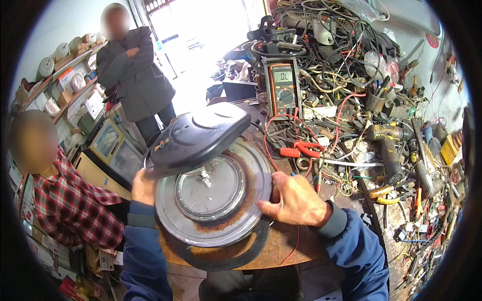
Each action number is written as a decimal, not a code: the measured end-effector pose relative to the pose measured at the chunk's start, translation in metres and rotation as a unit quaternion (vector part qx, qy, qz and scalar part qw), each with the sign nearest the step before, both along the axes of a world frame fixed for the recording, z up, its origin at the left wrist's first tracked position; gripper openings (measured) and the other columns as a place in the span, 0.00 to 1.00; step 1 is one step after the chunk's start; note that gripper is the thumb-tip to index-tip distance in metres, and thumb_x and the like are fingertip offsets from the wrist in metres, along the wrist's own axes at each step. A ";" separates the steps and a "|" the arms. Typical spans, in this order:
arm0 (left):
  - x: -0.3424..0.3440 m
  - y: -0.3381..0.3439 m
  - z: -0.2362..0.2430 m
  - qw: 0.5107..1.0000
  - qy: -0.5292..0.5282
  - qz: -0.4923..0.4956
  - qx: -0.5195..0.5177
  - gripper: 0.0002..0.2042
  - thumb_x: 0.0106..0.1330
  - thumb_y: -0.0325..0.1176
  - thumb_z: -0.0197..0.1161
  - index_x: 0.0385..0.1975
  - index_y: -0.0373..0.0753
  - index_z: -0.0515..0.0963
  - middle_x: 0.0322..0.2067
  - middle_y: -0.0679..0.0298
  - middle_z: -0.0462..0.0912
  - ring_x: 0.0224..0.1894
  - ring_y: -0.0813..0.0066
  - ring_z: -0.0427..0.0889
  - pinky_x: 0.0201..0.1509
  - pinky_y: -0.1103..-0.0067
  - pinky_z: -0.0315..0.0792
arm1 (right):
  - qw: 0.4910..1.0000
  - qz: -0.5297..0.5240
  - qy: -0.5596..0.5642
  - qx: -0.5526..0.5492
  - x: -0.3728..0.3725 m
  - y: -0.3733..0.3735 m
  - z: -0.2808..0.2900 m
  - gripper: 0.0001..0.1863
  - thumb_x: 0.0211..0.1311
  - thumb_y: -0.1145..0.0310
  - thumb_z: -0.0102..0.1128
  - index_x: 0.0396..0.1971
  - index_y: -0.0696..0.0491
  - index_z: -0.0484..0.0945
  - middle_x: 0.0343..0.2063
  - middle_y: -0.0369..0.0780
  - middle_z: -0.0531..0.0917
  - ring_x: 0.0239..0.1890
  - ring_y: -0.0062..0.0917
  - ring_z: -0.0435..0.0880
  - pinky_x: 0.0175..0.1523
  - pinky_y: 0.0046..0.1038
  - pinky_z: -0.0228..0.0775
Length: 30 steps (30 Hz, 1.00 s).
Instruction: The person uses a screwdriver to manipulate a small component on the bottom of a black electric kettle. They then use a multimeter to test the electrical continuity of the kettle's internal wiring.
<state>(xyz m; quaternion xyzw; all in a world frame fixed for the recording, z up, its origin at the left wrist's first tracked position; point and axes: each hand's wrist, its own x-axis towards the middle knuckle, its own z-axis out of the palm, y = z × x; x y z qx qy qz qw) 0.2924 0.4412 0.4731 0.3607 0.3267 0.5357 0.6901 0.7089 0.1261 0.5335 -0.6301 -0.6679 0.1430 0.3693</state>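
A round grey metal appliance body (173,213) lies in front of me with a brown rust ring around its raised central disc (211,200). Near the middle of that disc a small pale fitting (205,178) sticks up. A domed black cover (196,143) is tilted up over the far left part of the body. My left hand (143,188) is closed on the cover's near left edge, its fingers mostly hidden. At the right rim, my right hand (298,200) grips the metal body with bent fingers and thumb. A black curved handle (221,262) loops around the near side.
Beyond the body stands a multimeter (284,88) with red leads. Red-handled pliers (304,149), a drill (389,150) and heaped cables (326,55) crowd the right side of the wooden table (296,246). Two people stand at the left, near shelves and an old television (113,150).
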 end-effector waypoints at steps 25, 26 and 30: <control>-0.037 0.025 0.037 0.960 0.194 -0.155 0.127 0.29 0.86 0.51 0.43 0.71 0.32 0.70 0.68 0.53 0.78 0.70 0.57 0.75 0.79 0.61 0.63 | 0.997 0.035 0.051 0.053 -0.047 -0.012 -0.011 0.33 0.56 0.74 0.62 0.63 0.71 0.70 0.39 0.49 0.79 0.39 0.41 0.84 0.41 0.36 0.81; -0.037 0.025 0.038 0.960 0.199 -0.154 0.127 0.29 0.86 0.51 0.43 0.71 0.32 0.71 0.68 0.53 0.78 0.70 0.57 0.75 0.79 0.61 0.63 | 0.997 0.036 0.043 0.044 -0.048 -0.013 -0.009 0.34 0.56 0.74 0.62 0.64 0.72 0.70 0.39 0.50 0.79 0.38 0.42 0.83 0.41 0.36 0.81; -0.036 0.027 0.040 0.958 0.204 -0.159 0.127 0.29 0.86 0.51 0.43 0.71 0.32 0.71 0.68 0.53 0.78 0.70 0.58 0.76 0.79 0.62 0.63 | 0.998 0.045 0.038 0.020 -0.050 -0.012 -0.025 0.37 0.57 0.74 0.61 0.70 0.67 0.68 0.37 0.50 0.78 0.37 0.42 0.84 0.41 0.37 0.81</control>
